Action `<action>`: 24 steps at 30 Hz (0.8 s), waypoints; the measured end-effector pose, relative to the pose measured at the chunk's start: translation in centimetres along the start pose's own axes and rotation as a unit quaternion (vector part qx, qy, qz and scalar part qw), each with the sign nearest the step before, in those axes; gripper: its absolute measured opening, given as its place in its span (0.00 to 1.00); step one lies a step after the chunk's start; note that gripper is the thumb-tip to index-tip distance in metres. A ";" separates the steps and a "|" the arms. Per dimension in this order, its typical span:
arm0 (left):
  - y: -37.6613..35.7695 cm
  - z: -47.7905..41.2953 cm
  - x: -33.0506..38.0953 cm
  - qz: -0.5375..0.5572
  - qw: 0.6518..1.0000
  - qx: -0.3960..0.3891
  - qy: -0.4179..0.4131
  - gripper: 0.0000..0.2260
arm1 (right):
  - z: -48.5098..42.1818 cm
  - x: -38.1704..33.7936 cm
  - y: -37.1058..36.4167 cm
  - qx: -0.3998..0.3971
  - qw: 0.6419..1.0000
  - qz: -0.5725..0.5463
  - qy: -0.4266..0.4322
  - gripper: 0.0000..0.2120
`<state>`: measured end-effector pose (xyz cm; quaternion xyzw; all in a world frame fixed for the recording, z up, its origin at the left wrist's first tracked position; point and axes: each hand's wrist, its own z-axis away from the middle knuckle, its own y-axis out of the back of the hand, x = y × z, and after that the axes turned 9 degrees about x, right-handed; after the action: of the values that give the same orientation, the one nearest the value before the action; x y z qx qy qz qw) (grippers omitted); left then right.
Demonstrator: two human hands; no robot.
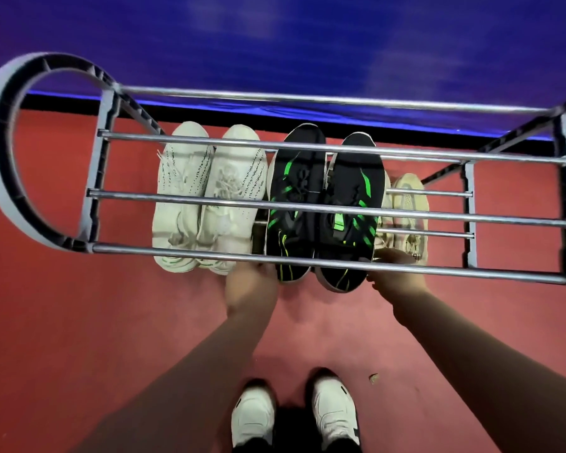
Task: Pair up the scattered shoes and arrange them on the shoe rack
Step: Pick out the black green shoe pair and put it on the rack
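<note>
Black-green pair point(324, 204) — on shoe rack point(128, 249), just beside white pair point(206, 197). Left grip point(252, 282) and right grip point(396, 273) at the heels; hold undeterminable, fingers hidden behind the rail. Recommended — push both heels evenly, toes level.

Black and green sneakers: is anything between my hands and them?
Nothing visible. The left hand and right hand are at the heels of the black and green sneakers; the rack's front rail only crosses above, hiding the fingertips.
</note>
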<state>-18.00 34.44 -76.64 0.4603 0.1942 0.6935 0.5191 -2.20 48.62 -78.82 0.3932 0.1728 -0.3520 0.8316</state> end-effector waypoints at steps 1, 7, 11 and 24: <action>-0.2 0.0 0.1 0.048 0.997 -0.030 0.060 0.07 | -0.3 -0.1 -0.2 -0.008 1.000 -0.006 -0.006 0.17; -1.3 -0.8 0.3 0.236 0.958 -0.062 0.152 0.08 | -2.0 0.1 -0.9 -0.009 1.000 0.004 -0.008 0.13; -0.6 -0.5 0.1 0.323 0.926 -0.090 0.172 0.06 | -1.7 0.1 -0.9 -0.017 0.999 -0.041 -0.019 0.11; -0.6 -1.1 -0.8 0.262 0.934 -0.145 0.195 0.04 | -0.8 -1.1 -0.3 -0.048 0.984 0.135 0.105 0.05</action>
<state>-18.56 34.18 -77.93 0.2708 0.0616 0.9016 0.3318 -3.19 49.60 -78.81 0.4077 0.2213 -0.1843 0.8665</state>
